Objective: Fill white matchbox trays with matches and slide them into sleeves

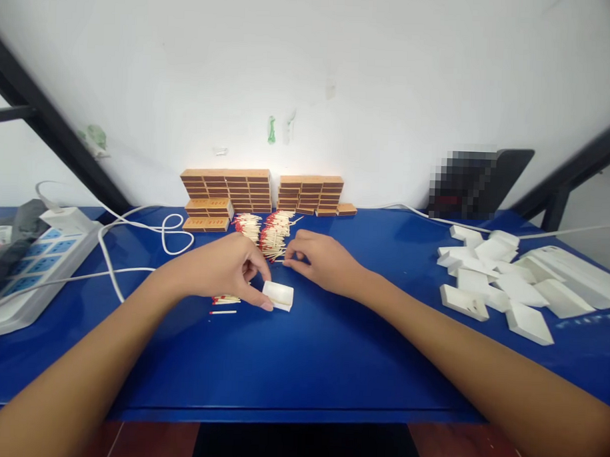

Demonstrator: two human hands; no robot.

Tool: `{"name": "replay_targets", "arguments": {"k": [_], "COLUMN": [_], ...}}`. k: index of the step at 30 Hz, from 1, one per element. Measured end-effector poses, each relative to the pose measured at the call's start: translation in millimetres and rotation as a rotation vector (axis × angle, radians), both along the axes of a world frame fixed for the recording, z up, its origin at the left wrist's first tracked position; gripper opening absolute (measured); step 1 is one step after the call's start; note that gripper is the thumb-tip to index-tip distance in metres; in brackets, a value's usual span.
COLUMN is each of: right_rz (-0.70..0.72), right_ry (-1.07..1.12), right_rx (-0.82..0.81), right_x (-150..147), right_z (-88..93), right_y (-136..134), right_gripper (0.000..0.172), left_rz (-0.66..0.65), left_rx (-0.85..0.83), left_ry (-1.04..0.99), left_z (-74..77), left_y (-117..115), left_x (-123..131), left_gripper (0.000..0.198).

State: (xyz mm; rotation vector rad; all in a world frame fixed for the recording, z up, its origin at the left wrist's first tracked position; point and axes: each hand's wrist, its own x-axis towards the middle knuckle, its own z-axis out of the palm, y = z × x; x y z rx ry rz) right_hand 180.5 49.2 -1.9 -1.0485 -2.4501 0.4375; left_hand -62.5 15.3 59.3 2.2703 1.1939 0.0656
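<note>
My left hand (pixel 233 266) grips a small white matchbox tray (pixel 279 294) by its left end, thumb in front and fingers behind. The tray sits low over the blue table, its open side up, and looks empty. My right hand (pixel 321 259) is at the right edge of a heap of red-tipped matches (pixel 274 237). Its thumb and fingertips are pinched together, with a match stick at their tips. A smaller group of matches (pixel 227 299) lies partly hidden below my left hand, and a single match (pixel 223 312) lies in front of it.
Stacked matchboxes (pixel 226 189) and a second stack (pixel 311 192) stand against the wall. Loose white trays (pixel 483 275) are piled at the right. A power strip (pixel 48 259) and white cables (pixel 104 248) occupy the left side. A dark, partly pixelated object (pixel 511 179) leans at the back right.
</note>
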Motion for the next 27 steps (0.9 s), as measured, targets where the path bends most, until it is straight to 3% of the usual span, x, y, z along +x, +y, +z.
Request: {"name": "replay_targets", "arguments": {"k": [4,6,17,23,27], "right_rz": [0.037,0.030,0.009,-0.014,-0.027], "right_ry": [-0.041,-0.038,-0.083,-0.192,-0.148], "right_rx": [-0.002,-0.002,-0.067,-0.050,-0.060], "right_x": [-5.9,-4.9,-3.7,-0.3,11.2], "right_z": [1.8,2.8,0.1,5.3,14.7], "right_y": [-0.6,-0.6,-1.3,-6.5,-13.8], "right_gripper": [0.002,0.009,0.007,0.011,0.011], "left_rz": [-0.019,-0.031,0.003,0.007,-0.016], "left_rx": [0.007,0.011,0.021,0.049,0.143], "left_ry": [-0.007,-0.020,0.003,-0.010,-0.031], "left_z": [-4.1,-4.3,2.1,1.0,-1.5], "left_y": [0.9,2.0,0.2,1.2,0.4], "left_x": [2.2,0.9,-0.3,-1.7,1.3], "left_gripper": [0.043,0.042,0.041,0.040,0.040]}}
